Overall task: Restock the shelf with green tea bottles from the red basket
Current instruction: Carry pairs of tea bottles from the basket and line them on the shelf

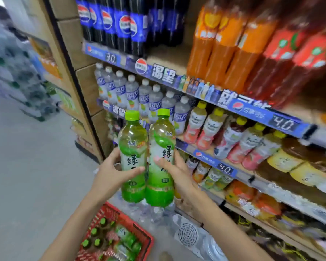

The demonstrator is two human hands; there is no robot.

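Observation:
I hold two green tea bottles upright and side by side in front of the shelf (205,151). My left hand (113,172) grips the left green tea bottle (133,147) around its label. Around the middle of the right green tea bottle (161,147) is my right hand (174,170). Both bottles have bright green caps and touch each other. Below, at the bottom of the view, the red basket (109,210) sits on the floor with several more green-capped bottles inside.
The shelves hold cola bottles at the top, orange and red drinks to the right, clear water bottles (139,91) behind my hands, and juice bottles (233,140) lower right. Packs of water bottles (154,213) and a white device (188,234) stand on the floor by the shelf base.

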